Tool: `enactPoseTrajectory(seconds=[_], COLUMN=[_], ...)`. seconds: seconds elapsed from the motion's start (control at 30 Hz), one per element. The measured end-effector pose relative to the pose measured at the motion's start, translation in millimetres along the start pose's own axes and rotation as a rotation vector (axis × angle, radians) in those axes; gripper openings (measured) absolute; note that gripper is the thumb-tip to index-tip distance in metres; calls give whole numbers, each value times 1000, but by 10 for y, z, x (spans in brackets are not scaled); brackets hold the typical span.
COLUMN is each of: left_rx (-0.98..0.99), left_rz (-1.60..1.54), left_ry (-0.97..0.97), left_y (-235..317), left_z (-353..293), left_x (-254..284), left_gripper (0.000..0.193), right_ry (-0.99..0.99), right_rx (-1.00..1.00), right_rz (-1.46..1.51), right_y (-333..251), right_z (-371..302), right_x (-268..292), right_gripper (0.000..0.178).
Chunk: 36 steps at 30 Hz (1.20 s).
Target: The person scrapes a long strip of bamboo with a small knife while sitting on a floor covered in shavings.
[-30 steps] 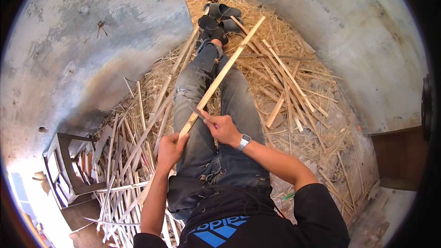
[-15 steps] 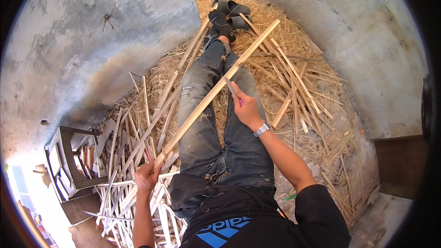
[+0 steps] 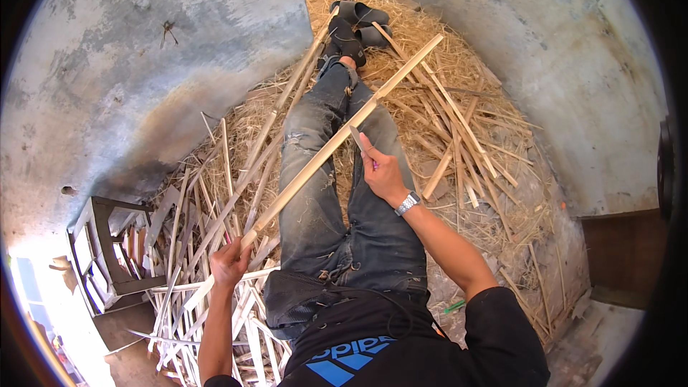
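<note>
left hand [image 3: 228, 264] clamped around lower end of long bamboo strip [image 3: 337, 142], slanting across the legs over straw; right hand [image 3: 380, 172] gripping small knife [image 3: 356, 137] against its middle.

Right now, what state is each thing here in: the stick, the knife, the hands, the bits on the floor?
Long bamboo strip: held slanted across the legs.
Left hand: gripping the strip's near end.
Right hand: gripping a knife.
Knife: blade against the strip.
Cut strips: piled loose.
Shavings: scattered.

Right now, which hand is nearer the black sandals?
Right. The right hand holds a knife against the long stick, mid-legs; the left hand grips the stick's near end, farther from the black sandals.
</note>
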State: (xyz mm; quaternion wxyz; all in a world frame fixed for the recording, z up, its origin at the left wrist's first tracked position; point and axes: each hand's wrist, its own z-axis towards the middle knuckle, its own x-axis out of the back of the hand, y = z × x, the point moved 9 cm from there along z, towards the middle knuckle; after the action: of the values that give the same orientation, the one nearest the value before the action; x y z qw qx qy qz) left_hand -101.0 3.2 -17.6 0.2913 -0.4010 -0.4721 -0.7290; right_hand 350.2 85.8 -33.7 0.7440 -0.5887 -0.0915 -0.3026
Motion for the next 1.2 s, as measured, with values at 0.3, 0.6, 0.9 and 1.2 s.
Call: enactPoseTrajectory(seconds=[0.3,0.6,0.9,1.2], left_rx=[9,90,162,220], left_rz=[19,-55,-98,-134], left_ry=[5,-30,-53,-106], left_y=[65,46,367,871], left_z=[88,63,321,886], left_x=[2,-128,-255,-489], left_gripper=[33,31,35,39], right_ry=[-59,-80,-217,-445], right_rx=[-63,-72,-27,82], right_rz=[33,38,77,209], right_y=[67,87,-33,-355], right_z=[31,47,-42,-363], right_x=[27,30,-109,-478], right_gripper=[48,45,46,46])
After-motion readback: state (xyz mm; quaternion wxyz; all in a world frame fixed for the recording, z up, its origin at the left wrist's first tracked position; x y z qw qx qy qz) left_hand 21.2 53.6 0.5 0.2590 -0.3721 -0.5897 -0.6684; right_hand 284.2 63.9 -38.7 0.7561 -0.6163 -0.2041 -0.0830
